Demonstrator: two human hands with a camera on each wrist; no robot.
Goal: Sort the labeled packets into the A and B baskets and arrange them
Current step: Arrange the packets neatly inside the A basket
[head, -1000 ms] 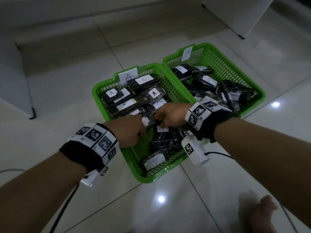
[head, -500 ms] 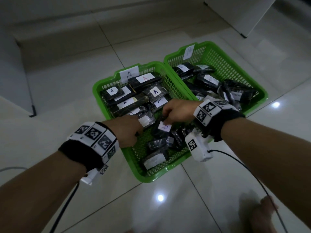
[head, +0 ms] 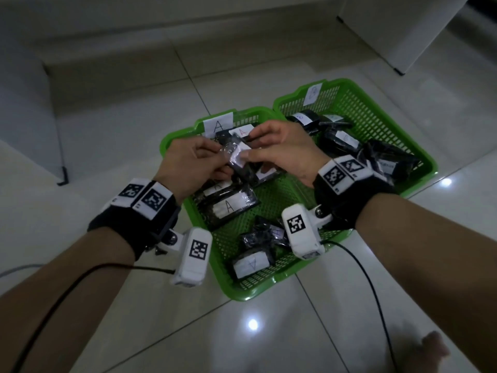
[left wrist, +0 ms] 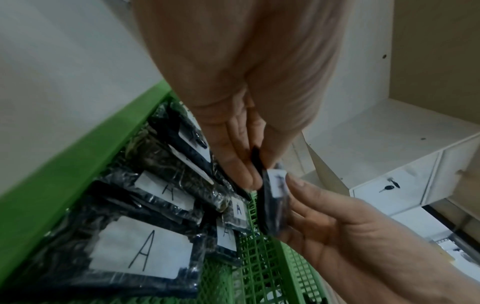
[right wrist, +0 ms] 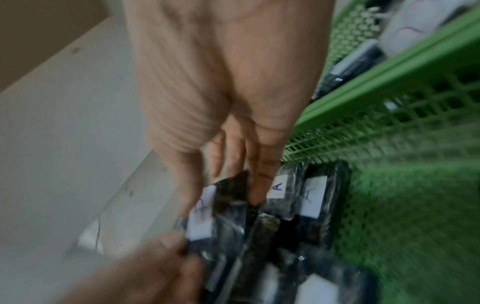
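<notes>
Hands are pinching one black packet (head: pixel 238 157) above the A basket (head: pixel 258 290) in the head view: left hand (head: pixel 192 165), right hand (head: pixel 285 154). Left wrist view is showing fingertips (left wrist: pixel 241 174) gripping the labeled packet (left wrist: pixel 272 203). Right wrist view is blurring the packet (right wrist: pixel 228 197).

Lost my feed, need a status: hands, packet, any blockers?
Left hand and right hand both pinch one packet above A basket. Label unreadable. Nothing in the way.
</notes>
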